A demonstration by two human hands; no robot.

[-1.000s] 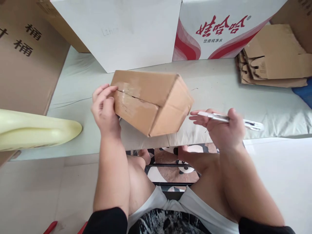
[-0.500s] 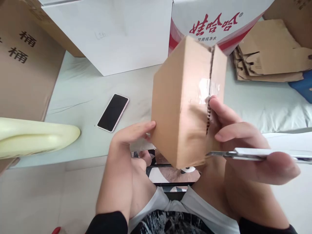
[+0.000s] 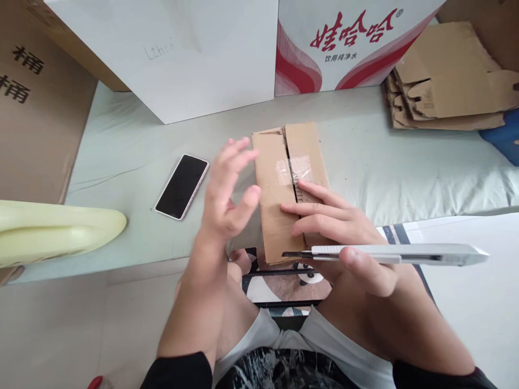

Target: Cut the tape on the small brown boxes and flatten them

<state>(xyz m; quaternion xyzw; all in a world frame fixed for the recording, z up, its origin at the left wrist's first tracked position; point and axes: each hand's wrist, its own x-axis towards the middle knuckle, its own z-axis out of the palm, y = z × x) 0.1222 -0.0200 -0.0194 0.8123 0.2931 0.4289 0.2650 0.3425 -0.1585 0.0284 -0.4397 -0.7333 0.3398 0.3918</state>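
A small brown cardboard box [image 3: 275, 216] rests on the covered surface at its front edge, its flap seam facing up with clear tape across it. My right hand [image 3: 344, 227] holds a white utility knife [image 3: 421, 254] under the thumb, blade out and pointing left over the box's near end. The outstretched fingers of that hand lie on the box top beside the seam. Just left of the box, my left hand [image 3: 229, 194] is raised with fingers apart and nothing in it. Whether its fingertips touch the box's side I cannot tell.
A phone [image 3: 182, 186] lies to the left, near a pale yellow curved object [image 3: 60, 232]. Behind stand a white box [image 3: 211, 65] and a red-and-white carton [image 3: 300, 70]. Flattened cardboard [image 3: 458, 81] is stacked at the back right. A large brown carton [image 3: 36, 140] stands at far left.
The cardboard box was held up and tilted; it has come down onto the surface with the taped seam up. My left hand has let go of it and lifted. The knife stays in my right hand.
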